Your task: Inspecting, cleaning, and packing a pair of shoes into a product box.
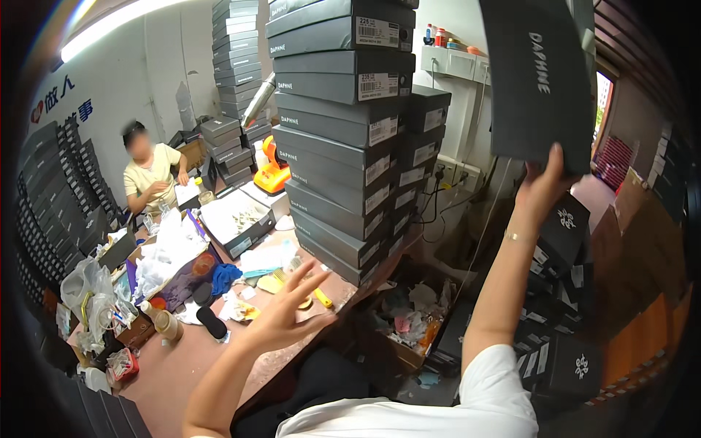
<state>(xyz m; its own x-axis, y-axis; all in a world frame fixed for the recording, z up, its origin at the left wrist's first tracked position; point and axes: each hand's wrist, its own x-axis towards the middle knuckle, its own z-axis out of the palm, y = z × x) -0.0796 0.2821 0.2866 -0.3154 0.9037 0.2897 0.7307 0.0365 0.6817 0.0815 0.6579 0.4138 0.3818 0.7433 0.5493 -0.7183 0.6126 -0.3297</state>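
My right hand point(542, 182) is raised at the right, closed on the lower edge of a dark grey shoebox point(537, 80) held up high. The broad face of that box is toward me, and part of it runs out of the picture at the top. My left hand point(292, 306) hangs over the table's right edge with its fingers spread and nothing in them. Just beyond it rises a tall stack of dark grey shoeboxes point(336, 160). A yellow-handled tool point(323, 298) lies on the table beside my left fingers.
The pinkish table point(182, 372) carries a purple box point(135, 274) of white tissue, a bottle point(168, 325) and a black brush-like object point(212, 321). A co-worker point(153, 175) sits at the far left. A scrap-filled bin point(412, 314) stands below; more shoeboxes point(562, 358) are piled at right.
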